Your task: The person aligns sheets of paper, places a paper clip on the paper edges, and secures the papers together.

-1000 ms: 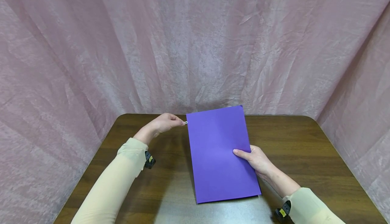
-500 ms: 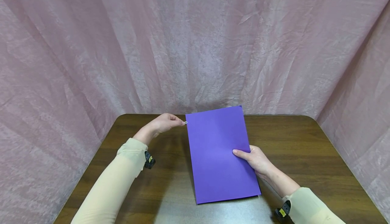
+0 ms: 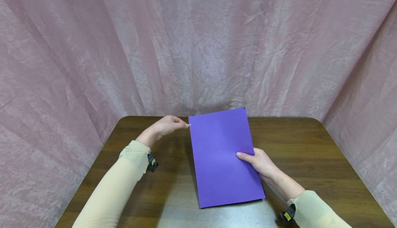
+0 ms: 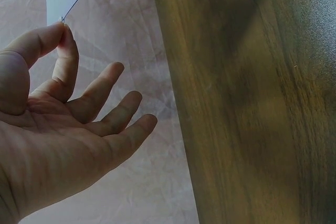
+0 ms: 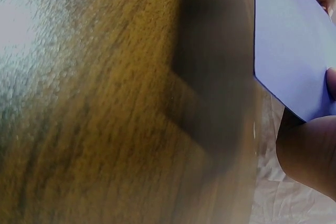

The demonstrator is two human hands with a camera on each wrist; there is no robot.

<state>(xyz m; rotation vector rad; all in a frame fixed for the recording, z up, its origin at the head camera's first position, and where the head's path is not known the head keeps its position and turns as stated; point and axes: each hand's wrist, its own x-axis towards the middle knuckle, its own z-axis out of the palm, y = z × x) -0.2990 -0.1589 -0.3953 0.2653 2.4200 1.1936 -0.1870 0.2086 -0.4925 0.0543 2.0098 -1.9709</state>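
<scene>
Purple paper (image 3: 222,159) in right hand (image 3: 264,164)

Even light filled the head view, glare paling the table (image 3: 186,217) at the bottom; the left wrist view was dim, the right blurred, with upper-left glare and a soft-edged shadow.

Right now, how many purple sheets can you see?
1 plainly visible: the purple sheet, gripped at its right edge by the right hand, with the left hand near its upper left corner. Others may be hidden behind it.
</scene>
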